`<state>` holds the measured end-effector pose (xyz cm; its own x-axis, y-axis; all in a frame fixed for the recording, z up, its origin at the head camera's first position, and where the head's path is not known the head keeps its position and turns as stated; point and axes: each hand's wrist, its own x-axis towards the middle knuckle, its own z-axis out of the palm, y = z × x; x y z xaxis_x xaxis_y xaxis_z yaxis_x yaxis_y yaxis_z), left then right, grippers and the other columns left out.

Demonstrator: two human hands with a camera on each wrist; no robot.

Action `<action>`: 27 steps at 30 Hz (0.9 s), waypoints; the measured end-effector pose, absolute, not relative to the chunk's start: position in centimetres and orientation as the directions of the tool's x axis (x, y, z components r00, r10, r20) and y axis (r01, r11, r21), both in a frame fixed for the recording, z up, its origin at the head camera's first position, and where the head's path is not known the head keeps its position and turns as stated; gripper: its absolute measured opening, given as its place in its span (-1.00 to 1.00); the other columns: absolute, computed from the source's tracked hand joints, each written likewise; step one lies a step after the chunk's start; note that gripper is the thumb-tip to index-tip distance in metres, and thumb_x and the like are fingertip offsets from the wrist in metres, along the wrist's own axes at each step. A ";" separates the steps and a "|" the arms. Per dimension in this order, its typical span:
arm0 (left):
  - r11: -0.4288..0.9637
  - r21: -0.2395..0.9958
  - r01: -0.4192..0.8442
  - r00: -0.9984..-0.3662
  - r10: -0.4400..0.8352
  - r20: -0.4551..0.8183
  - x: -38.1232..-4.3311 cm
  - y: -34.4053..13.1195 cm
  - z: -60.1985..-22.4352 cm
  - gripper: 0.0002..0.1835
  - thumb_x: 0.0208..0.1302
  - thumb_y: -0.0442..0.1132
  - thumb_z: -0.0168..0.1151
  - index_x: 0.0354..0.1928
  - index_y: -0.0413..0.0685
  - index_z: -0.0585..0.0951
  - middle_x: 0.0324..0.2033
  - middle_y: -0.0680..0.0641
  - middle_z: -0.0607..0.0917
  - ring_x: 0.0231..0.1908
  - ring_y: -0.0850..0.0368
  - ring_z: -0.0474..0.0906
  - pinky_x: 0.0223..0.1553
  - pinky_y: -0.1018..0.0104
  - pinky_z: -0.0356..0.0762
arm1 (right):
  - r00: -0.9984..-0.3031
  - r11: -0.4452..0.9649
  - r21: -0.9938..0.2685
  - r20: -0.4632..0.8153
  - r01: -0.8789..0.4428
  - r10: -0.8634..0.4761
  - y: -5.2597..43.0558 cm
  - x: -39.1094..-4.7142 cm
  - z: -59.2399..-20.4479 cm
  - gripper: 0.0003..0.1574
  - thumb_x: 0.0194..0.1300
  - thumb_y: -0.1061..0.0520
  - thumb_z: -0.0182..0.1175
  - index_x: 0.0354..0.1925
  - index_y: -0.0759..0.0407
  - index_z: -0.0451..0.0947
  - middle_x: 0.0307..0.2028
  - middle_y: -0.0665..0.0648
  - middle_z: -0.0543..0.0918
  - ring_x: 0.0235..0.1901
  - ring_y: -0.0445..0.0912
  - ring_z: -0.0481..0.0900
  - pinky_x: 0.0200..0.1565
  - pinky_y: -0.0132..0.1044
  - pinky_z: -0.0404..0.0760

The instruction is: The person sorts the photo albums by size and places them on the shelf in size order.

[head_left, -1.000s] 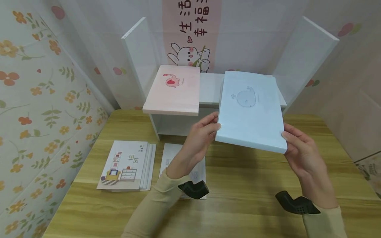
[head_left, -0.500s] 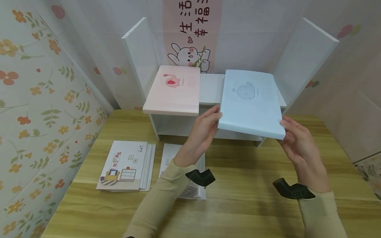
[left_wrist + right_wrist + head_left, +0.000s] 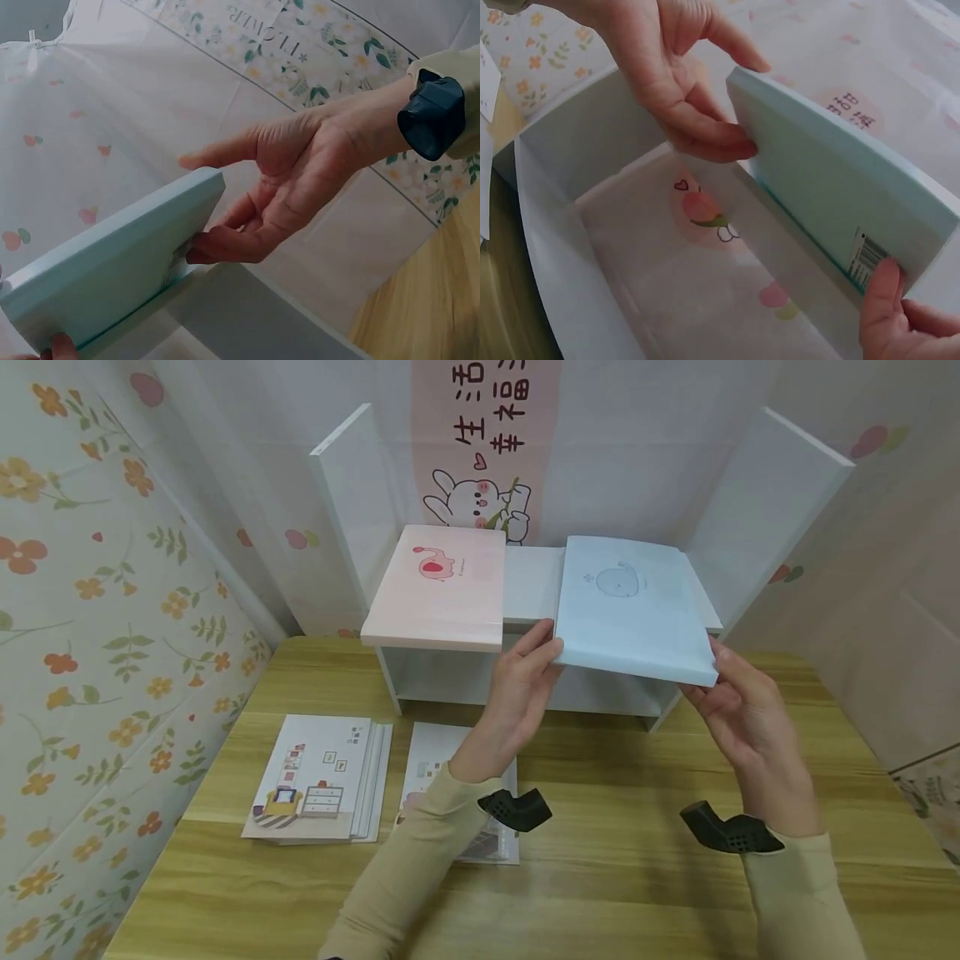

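A light blue book (image 3: pixel 637 627) with a whale drawing on its cover lies over the right part of the shelf's upper board (image 3: pixel 531 583), its near edge overhanging. My left hand (image 3: pixel 517 689) pinches its left edge near the front corner, thumb above and fingers below. At the right front corner, my right hand (image 3: pixel 757 718) holds it the same way. The right wrist view shows a barcode label (image 3: pixel 866 255) on the book's underside, close to my right fingers. A pink book (image 3: pixel 442 602) with a red elephant rests on the board's left part, also overhanging.
White side panels (image 3: pixel 356 502) rise at both ends of the shelf. Left on the wooden table (image 3: pixel 592 860) lies a stack of books (image 3: pixel 307 777) with a room drawing on top. More white books (image 3: pixel 427 747) lie beside it, partly behind my left arm.
Both hands have moved forward, away from me, carrying the blue book farther over the shelf. Its near edge now sits higher in the head view. The pink book and the stacks have stayed put.
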<state>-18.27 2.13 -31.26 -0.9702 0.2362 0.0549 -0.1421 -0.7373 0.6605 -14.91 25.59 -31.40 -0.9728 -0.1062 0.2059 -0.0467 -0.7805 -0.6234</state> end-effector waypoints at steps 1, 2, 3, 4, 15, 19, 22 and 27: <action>-0.742 0.657 -0.137 -0.970 0.235 0.062 -18.2 2.1 -31.3 -0.43 0.27 -0.52 -0.01 0.34 -0.37 0.19 0.30 -0.20 0.27 0.26 0.01 0.24 0.24 0.31 0.24 | -0.965 -0.777 -0.626 0.238 -0.070 -0.105 25.5 -14.9 -31.6 -0.62 0.36 0.41 -0.11 0.10 0.48 0.45 0.02 0.29 0.53 -0.12 0.05 0.59 -0.06 -0.22 0.57; -0.743 0.656 -0.130 -0.971 0.230 0.068 -18.2 2.1 -31.4 -0.42 0.25 -0.54 -0.01 0.34 -0.36 0.20 0.29 -0.21 0.28 0.26 0.01 0.25 0.23 0.32 0.26 | -0.958 -0.774 -0.626 0.268 -0.092 -0.103 25.4 -14.9 -31.7 -0.60 0.36 0.44 -0.12 0.11 0.49 0.43 0.05 0.29 0.51 -0.10 0.05 0.58 -0.04 -0.24 0.56; -0.745 0.655 -0.124 -0.972 0.225 0.071 -18.2 2.1 -31.5 -0.42 0.24 -0.56 -0.01 0.33 -0.36 0.21 0.28 -0.22 0.28 0.26 0.01 0.26 0.21 0.33 0.28 | -0.950 -0.774 -0.624 0.295 -0.109 -0.104 25.4 -14.8 -31.9 -0.58 0.34 0.46 -0.13 0.14 0.49 0.40 0.08 0.28 0.48 -0.07 0.05 0.57 -0.01 -0.25 0.55; -0.747 0.654 -0.118 -0.974 0.217 0.072 -18.2 2.1 -31.6 -0.42 0.23 -0.58 -0.01 0.33 -0.36 0.22 0.28 -0.22 0.29 0.25 0.01 0.27 0.20 0.34 0.30 | -0.944 -0.779 -0.617 0.313 -0.117 -0.106 25.3 -14.8 -32.0 -0.56 0.33 0.49 -0.15 0.16 0.50 0.38 0.11 0.28 0.45 -0.04 0.05 0.55 0.02 -0.25 0.53; -0.719 0.687 -0.100 -0.989 0.147 0.010 -18.5 2.4 -31.8 -0.50 0.22 -0.59 0.07 0.24 -0.39 0.35 0.15 -0.25 0.43 0.14 0.01 0.40 0.10 0.34 0.41 | -0.959 -0.786 -0.591 0.283 -0.180 0.007 24.8 -15.0 -32.4 -0.53 0.28 0.57 -0.14 0.14 0.50 0.38 0.13 0.26 0.39 -0.05 0.04 0.57 0.02 -0.26 0.53; -0.701 0.706 -0.097 -0.989 0.148 0.011 -18.5 2.4 -31.8 -0.49 0.22 -0.58 0.08 0.24 -0.37 0.35 0.14 -0.25 0.43 0.13 0.01 0.41 0.09 0.35 0.42 | -0.968 -0.801 -0.572 0.250 -0.176 0.034 24.7 -15.0 -32.4 -0.55 0.26 0.58 -0.12 0.11 0.52 0.41 0.11 0.28 0.42 -0.06 0.05 0.59 0.01 -0.25 0.54; -0.683 0.724 -0.098 -0.987 0.160 0.017 -18.4 2.3 -32.0 -0.49 0.23 -0.56 0.08 0.25 -0.35 0.35 0.14 -0.24 0.44 0.12 0.02 0.42 0.10 0.36 0.42 | -0.974 -0.804 -0.569 0.221 -0.172 0.052 24.5 -14.8 -32.3 -0.57 0.25 0.58 -0.09 0.08 0.52 0.44 0.08 0.29 0.44 -0.07 0.06 0.60 0.01 -0.25 0.53; -0.637 0.765 -0.094 -0.981 0.190 0.038 -18.1 2.0 -32.1 -0.47 0.25 -0.52 0.09 0.28 -0.34 0.32 0.15 -0.24 0.43 0.14 0.03 0.41 0.11 0.34 0.40 | -0.982 -0.819 -0.552 0.179 -0.156 0.067 24.2 -14.4 -32.3 -0.61 0.24 0.58 -0.08 0.02 0.54 0.47 0.01 0.30 0.50 -0.11 0.07 0.62 -0.01 -0.24 0.55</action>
